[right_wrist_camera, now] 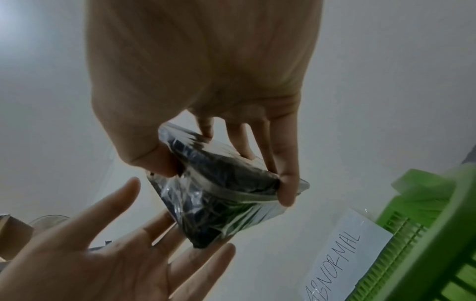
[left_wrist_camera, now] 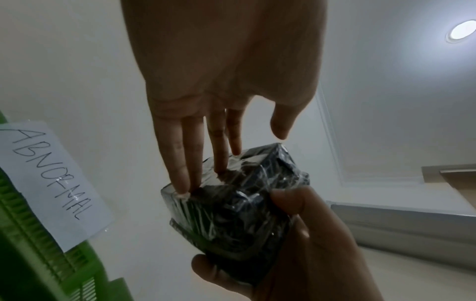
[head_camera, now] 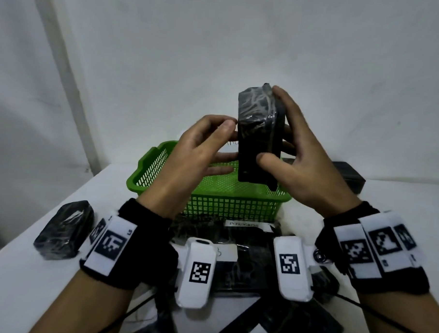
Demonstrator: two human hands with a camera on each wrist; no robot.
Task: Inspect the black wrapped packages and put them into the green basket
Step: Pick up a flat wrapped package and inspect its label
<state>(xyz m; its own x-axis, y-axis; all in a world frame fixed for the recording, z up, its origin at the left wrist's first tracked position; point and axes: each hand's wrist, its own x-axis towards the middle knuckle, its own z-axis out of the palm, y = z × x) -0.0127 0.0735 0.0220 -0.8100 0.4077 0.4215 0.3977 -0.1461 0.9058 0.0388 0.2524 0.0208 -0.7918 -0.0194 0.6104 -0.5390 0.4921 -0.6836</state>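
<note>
A pale wall (head_camera: 219,40) fills the back of the scene, with a round ceiling light (left_wrist_camera: 462,30) showing in the left wrist view. Below it a white table (head_camera: 32,271) carries the green basket (head_camera: 212,198), which stands in the middle with a paper label (left_wrist_camera: 51,183) reading "ABNORMAL" behind it. A second black package (head_camera: 64,228) lies near the table's left edge, well apart from the basket. More black wrapped things lie at the near edge, largely hidden by the wrists, so their number is unclear; a small "IN PROGRESS" strip (head_camera: 246,224) lies among them.

The held package (head_camera: 258,135) is above the basket, upright, its long axis vertical and a broad face toward the camera. The right hand (head_camera: 296,157) grips it, thumb on the front and fingers behind. The left hand (head_camera: 199,150) is spread with straight fingers, whose tips (left_wrist_camera: 182,183) touch the package's left side. Glossy wrap blurs the package's surface detail.
</note>
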